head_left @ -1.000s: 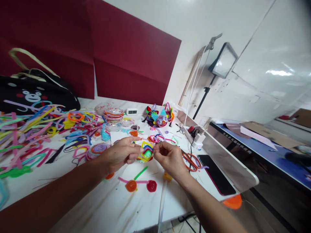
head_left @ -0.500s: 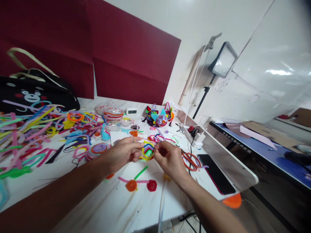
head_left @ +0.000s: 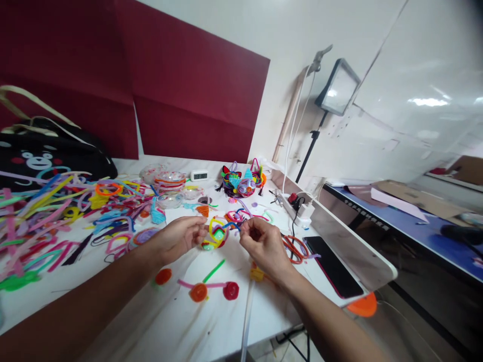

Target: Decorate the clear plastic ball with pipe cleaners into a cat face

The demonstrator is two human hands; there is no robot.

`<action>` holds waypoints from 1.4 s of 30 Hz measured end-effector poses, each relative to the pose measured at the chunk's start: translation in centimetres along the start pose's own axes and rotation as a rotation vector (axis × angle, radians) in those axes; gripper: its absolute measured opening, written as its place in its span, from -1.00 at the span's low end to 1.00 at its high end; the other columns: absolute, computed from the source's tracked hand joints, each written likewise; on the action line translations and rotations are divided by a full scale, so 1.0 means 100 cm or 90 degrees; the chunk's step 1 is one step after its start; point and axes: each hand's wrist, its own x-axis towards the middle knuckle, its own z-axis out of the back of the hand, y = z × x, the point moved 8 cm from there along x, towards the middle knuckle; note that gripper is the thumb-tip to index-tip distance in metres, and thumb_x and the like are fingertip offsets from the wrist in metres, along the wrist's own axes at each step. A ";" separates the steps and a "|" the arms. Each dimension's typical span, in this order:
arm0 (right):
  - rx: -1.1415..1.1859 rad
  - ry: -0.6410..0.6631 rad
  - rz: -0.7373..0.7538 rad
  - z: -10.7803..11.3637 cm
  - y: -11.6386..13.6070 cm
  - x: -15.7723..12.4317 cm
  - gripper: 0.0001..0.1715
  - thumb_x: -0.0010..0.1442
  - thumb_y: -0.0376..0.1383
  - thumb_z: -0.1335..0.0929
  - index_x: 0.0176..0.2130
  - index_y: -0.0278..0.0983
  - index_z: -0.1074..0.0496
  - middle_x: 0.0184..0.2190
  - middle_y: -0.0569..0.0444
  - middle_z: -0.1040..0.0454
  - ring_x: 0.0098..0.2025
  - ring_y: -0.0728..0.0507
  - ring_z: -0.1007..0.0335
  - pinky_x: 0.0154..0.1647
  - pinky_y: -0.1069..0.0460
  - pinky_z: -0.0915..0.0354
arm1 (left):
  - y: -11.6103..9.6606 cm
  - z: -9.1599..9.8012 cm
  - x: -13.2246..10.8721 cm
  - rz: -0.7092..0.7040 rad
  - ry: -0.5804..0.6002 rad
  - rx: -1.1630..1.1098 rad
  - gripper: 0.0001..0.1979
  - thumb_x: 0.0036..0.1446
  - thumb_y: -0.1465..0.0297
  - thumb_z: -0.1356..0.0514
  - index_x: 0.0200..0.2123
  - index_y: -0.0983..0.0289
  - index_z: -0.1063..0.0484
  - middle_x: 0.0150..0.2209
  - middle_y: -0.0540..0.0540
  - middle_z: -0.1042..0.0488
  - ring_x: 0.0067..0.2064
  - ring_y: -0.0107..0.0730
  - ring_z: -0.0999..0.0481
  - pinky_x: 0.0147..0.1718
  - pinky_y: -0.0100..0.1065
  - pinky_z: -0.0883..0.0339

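Between my hands is a small round pipe-cleaner piece point(head_left: 218, 235) with yellow, red and green bands. My left hand point(head_left: 186, 239) has its fingers curled in at the piece's left edge, holding it. From the piece's upper right a blue pipe cleaner point(head_left: 233, 225) runs to my right hand point(head_left: 262, 244), whose thumb and forefinger pinch its end. Below the hands on the white table point(head_left: 188, 332) lie an orange coil point(head_left: 198, 292) and a red coil point(head_left: 231, 290), with a pink pipe cleaner between them and a green strip point(head_left: 214, 270) just above.
A large heap of coloured pipe cleaners point(head_left: 49, 216) covers the left side. Clear round containers point(head_left: 169, 181), a small digital clock point(head_left: 199, 175) and a decorated fuzzy piece point(head_left: 243, 182) stand at the back. To the right are a power strip point(head_left: 298, 211), orange loops point(head_left: 296, 250) and a phone point(head_left: 332, 266).
The blue pipe cleaner, which lay as a zigzag across the piece, now extends out from it towards my right hand. My left hand and the piece have shifted slightly left in view.
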 end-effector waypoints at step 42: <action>-0.003 -0.071 0.029 0.043 -0.006 -0.042 -0.81 0.24 -0.26 -0.30 -0.16 -0.27 -0.43 -0.32 0.06 -0.49 -0.32 -0.06 -0.40 -0.34 0.07 -0.28 | -0.034 -0.083 -0.077 -0.645 -0.117 0.730 -0.87 0.08 0.40 -0.17 -0.44 0.25 -0.50 -0.52 0.01 -0.48 -0.50 -0.44 -0.40 -0.43 -0.40 -0.29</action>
